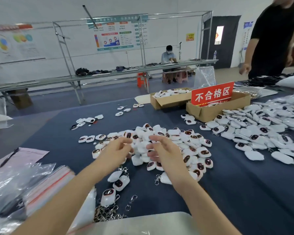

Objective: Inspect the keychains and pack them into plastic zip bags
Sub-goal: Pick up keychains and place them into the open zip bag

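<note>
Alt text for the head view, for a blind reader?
The left hand and right hand hover with loosely curled fingers over a pile of white keychains on a blue table. Zip bags lie front left; two cardboard boxes and a red sign stand behind.

Left hand (115,152), right hand (163,154) fingers blurred; zip bags (46,185) cropped left

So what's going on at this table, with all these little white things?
A person is working through white keychains on a blue-covered table. The left hand and right hand reach into the middle pile, loosely open, nothing clearly gripped yet. Stacked zip bags lie near left; a cardboard box with a red sign sits beyond.
</note>
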Demonstrator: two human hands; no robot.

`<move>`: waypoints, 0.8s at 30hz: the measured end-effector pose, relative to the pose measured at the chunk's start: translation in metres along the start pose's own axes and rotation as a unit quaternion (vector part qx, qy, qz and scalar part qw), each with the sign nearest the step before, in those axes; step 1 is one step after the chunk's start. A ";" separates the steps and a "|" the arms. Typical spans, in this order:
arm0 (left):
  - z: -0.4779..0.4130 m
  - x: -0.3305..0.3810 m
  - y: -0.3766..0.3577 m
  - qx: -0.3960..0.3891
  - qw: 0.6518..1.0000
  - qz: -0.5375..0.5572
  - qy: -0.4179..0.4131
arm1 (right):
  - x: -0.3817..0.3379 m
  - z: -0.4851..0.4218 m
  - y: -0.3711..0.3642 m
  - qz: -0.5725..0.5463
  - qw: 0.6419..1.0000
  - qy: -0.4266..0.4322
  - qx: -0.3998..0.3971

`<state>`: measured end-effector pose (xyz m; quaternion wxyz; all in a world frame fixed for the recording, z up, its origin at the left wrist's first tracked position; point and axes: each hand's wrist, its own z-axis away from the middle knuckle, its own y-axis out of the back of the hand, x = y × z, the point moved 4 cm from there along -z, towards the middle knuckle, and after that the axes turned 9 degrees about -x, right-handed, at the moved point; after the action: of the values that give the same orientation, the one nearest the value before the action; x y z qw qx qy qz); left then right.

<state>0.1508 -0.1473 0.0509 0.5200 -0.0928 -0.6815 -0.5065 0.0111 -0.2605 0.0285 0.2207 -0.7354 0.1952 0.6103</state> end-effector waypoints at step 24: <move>0.067 -0.105 0.004 0.096 0.981 0.163 -0.048 | 0.079 0.036 -0.075 0.170 0.985 -0.015 -0.013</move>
<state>0.1582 -0.0507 -0.0274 0.5688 -0.1767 -0.7269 -0.3418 0.0375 -0.1797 -0.0485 0.1073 -0.6852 0.3060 0.6522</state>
